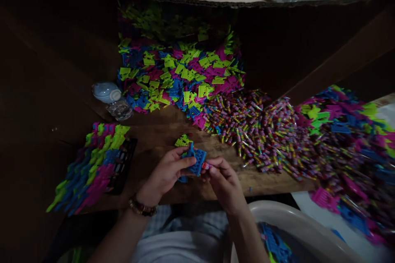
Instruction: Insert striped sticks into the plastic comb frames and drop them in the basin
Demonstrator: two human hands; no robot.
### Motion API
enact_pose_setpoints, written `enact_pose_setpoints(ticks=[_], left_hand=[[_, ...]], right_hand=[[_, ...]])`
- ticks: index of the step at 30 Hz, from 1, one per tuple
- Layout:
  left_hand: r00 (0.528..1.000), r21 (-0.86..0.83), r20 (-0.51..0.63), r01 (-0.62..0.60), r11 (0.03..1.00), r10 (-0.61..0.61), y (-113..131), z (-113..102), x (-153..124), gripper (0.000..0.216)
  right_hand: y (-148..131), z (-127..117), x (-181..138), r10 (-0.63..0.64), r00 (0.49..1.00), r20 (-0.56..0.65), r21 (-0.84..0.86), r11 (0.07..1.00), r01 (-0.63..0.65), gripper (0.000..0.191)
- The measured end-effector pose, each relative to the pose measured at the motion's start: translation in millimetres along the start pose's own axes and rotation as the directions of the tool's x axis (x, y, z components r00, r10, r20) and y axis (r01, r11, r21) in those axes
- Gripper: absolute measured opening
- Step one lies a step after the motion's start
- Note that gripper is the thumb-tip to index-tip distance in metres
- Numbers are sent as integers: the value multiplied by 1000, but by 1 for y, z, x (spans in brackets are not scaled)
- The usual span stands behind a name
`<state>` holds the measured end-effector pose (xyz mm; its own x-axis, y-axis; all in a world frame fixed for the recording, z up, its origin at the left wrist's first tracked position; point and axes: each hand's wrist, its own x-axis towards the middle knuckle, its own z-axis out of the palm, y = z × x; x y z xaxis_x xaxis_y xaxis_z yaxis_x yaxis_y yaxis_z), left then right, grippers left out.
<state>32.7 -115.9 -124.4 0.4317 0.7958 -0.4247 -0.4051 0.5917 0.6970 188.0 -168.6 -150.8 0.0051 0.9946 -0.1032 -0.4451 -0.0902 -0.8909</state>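
Note:
My left hand [165, 174] is closed on a small blue plastic comb-like piece [197, 161], held just above the wooden board [154, 139]. My right hand [225, 183] pinches a small wrapped candy stick [206, 166] against the right edge of that blue piece. A green piece [182, 141] lies on the board just behind my hands. A big heap of green, blue and pink plastic pieces [182, 76] fills the back, and a spread of wrapped candy sticks [256, 129] lies to the right of it.
Stacked rows of coloured pieces [92, 164] rest on a dark tray at the left. A small jar with a pale lid [111, 98] lies behind them. A white basin [296, 226] with pieces sits at lower right. Another mixed pile [345, 131] covers the right.

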Motion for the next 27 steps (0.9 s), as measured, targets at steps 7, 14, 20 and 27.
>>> enact_pose_setpoints(ticks=[7, 14, 20, 27], left_hand=[[981, 176, -149, -97, 980, 124, -3, 2, -3, 39], [996, 72, -80, 46, 996, -40, -14, -4, -8, 38], [982, 162, -175, -36, 986, 65, -10, 7, -12, 44], [997, 121, -63, 59, 991, -52, -15, -5, -11, 37]], right_hand=[[15, 0, -7, -125, 987, -99, -234, 967, 98, 12], [28, -4, -14, -92, 990, -108, -137, 987, 77, 16], [20, -4, -18, -212, 968, -133, -371, 916, 150, 14], [30, -10, -23, -89, 989, -116, -242, 968, 59, 14]])
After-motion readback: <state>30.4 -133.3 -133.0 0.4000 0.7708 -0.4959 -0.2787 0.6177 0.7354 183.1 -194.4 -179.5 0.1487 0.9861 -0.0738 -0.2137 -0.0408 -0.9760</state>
